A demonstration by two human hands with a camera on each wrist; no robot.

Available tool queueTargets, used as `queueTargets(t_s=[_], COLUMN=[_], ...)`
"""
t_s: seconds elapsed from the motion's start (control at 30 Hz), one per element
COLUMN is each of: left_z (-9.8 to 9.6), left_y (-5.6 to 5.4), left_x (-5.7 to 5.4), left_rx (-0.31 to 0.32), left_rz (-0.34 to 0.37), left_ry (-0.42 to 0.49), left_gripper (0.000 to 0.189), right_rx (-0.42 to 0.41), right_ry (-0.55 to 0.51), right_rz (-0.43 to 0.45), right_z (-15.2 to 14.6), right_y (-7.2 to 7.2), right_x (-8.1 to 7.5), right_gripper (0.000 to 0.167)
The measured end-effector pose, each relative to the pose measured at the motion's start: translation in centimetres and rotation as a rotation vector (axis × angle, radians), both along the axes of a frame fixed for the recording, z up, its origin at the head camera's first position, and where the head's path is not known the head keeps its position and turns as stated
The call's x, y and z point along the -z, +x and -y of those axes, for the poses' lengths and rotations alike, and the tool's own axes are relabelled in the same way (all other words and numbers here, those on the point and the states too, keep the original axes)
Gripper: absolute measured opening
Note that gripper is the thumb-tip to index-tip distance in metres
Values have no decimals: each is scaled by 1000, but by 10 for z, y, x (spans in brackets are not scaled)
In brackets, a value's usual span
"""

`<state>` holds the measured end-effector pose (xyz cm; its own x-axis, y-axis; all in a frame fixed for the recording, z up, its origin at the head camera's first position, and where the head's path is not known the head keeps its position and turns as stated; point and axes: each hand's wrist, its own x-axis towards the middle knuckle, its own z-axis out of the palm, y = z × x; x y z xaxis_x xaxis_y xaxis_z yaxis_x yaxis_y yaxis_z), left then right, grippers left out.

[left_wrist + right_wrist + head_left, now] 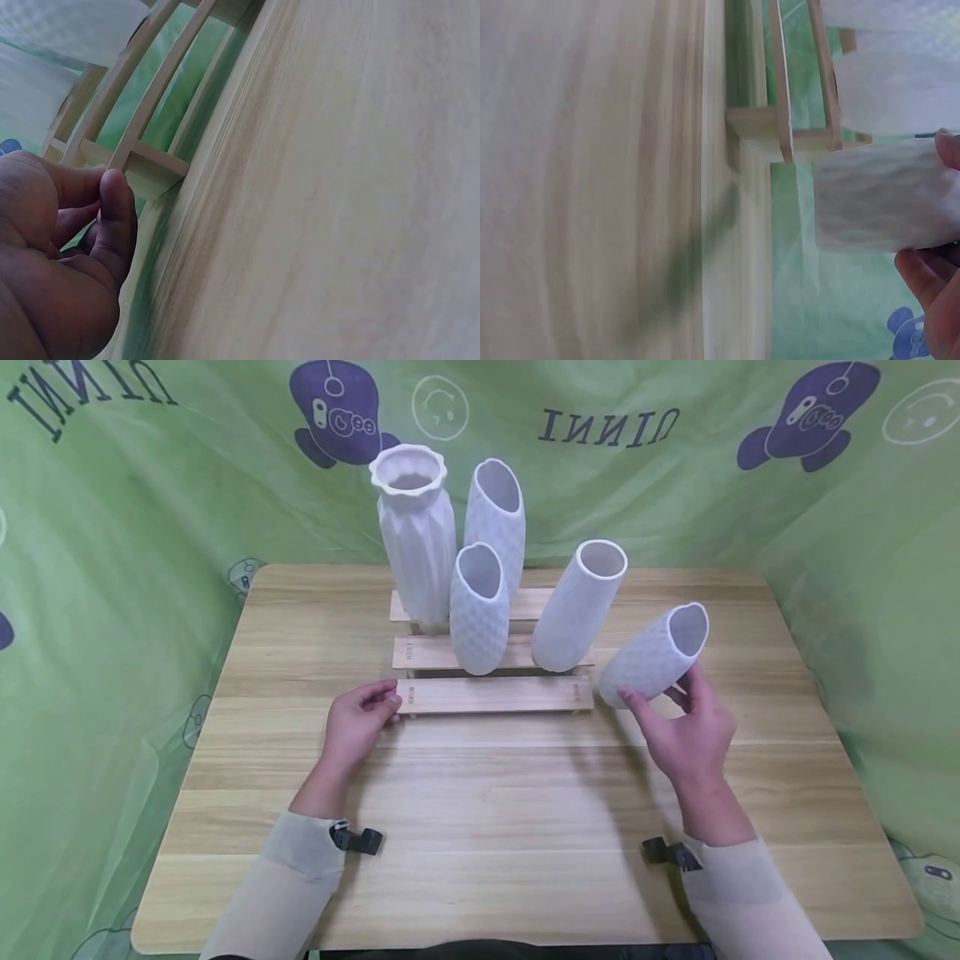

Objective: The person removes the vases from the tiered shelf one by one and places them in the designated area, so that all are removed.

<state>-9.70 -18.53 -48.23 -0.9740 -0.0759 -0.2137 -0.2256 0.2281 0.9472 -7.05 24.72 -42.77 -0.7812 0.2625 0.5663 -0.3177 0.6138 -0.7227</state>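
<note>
A three-step wooden stand [495, 695] sits toward the back of the table. My left hand [360, 722] pinches the left end of its lowest step between thumb and fingers; the left wrist view shows the fingertips on the board's end [124, 154]. To the right of the stand, my right hand [693, 735] grips a white dimpled vase [648, 652], tilted with its mouth up to the right. In the right wrist view this vase [877, 199] is clear of the table, near the stand's end. The lowest step bears nothing.
On the middle step stand a dimpled vase [480, 618] and a round-mouthed vase [577, 610]. Higher up are a tall vase with a scalloped rim [420, 552] and another dimpled vase [506, 527]. Green printed cloth [187, 485] surrounds the wooden table [480, 860].
</note>
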Motion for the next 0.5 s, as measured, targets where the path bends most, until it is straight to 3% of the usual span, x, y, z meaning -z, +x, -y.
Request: queueTargets(t_s=[0.5], left_z=[-3], left_y=[2], left_x=[-4], left_rx=[-20], left_rz=[-13], left_ry=[-2], left_gripper=[36], right_rx=[28], right_ry=[-18], right_rz=[71], right_z=[-12], right_y=[-25], right_x=[4], right_gripper=[70])
